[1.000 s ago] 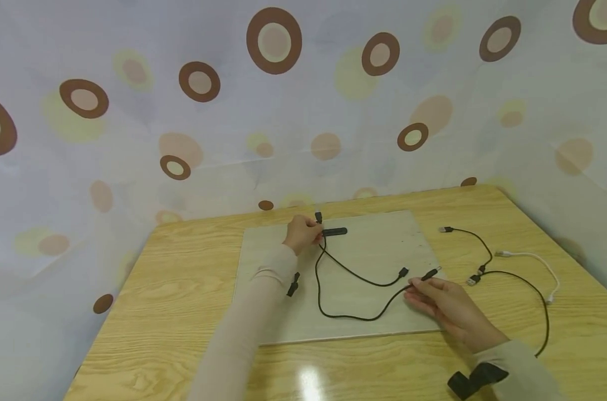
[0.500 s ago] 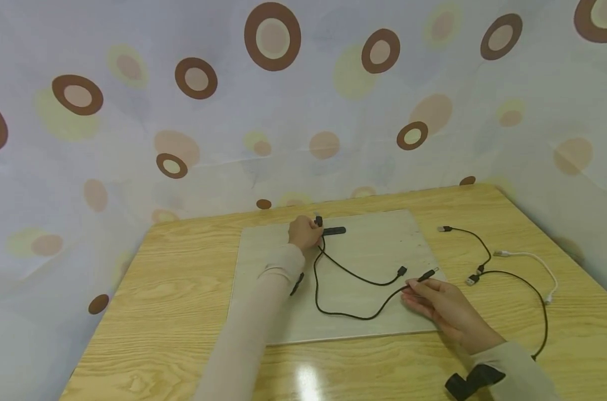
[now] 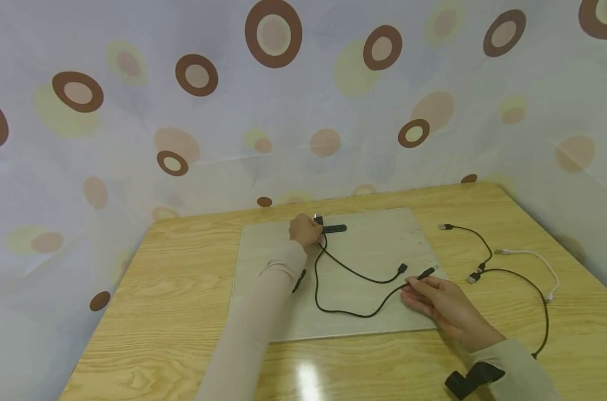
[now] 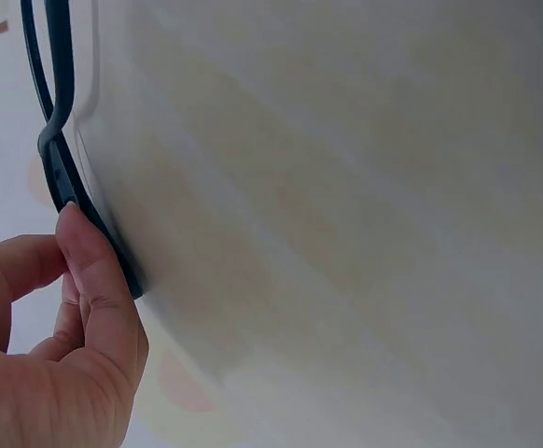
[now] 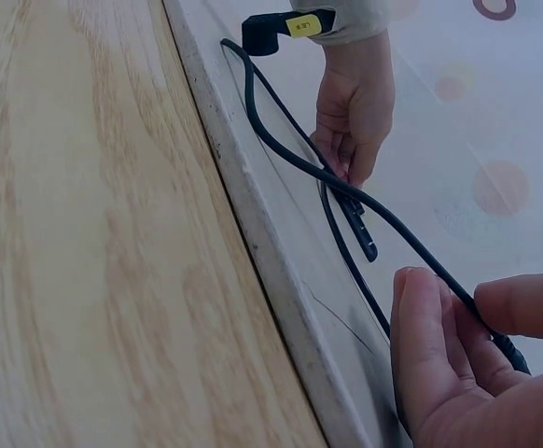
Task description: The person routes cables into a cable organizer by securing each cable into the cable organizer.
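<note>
In the head view my left hand (image 3: 305, 230) is at the left end of a slotted black cable clip (image 3: 334, 228) on a pale board (image 3: 363, 245). Its thumb and fingertips pinch a black cable (image 4: 62, 65) there; whether they also grip the clip is hidden. Just above that hand, a black plug (image 3: 318, 220) with a metal tip points away. My right hand (image 3: 446, 306) pinches a black cable (image 3: 363, 316) just behind its barrel plug (image 3: 427, 273). That cable loops across the board toward the clip. Another black cable ends in a connector (image 3: 402, 268) between the hands.
Right of the board on the wooden table (image 3: 173, 289) lie a short black USB cable (image 3: 476, 236), a white USB cable (image 3: 536, 256) and a longer black USB cable (image 3: 539, 301). A patterned sheet (image 3: 303, 111) hangs behind the table. Black camera mounts sit at both wrists.
The plug above my left hand has shifted slightly closer to the clip. My left hand has edged right against the clip. The right hand keeps its pinch, barely moving.
</note>
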The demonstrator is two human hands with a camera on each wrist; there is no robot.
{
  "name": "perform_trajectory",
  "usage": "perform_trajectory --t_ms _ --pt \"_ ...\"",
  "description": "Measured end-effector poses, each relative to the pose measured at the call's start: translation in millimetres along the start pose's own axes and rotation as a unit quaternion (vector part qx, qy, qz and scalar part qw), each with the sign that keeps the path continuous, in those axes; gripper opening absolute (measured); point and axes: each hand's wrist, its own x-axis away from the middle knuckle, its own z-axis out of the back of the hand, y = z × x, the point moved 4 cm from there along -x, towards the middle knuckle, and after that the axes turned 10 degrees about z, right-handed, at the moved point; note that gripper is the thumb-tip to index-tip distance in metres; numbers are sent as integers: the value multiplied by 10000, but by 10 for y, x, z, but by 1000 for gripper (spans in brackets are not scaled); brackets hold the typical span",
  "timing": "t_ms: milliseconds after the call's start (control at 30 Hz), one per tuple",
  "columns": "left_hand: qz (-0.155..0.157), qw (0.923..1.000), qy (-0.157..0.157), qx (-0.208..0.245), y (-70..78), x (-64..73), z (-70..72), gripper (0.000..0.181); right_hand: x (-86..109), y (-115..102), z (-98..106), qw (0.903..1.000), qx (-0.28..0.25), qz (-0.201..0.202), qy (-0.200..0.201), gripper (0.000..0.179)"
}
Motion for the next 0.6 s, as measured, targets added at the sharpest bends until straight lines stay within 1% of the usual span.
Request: perform_trajectory --t_ms 133,267,400,600 --pt "120 9999 -34 0 -15 -29 -19 25 2 3 -2 10000 0 11 19 12" --pt "343 9994 -73 75 -40 -75 -42 22 4 5 -2 10000 53 30 34 13" --pt "548 9981 -118 251 -57 -99 -43 22 5 4 -2 9999 138 43 25 15" --pt "742 9948 -334 606 -61 -82 -33 25 5 9 5 9999 136 44 16 14"
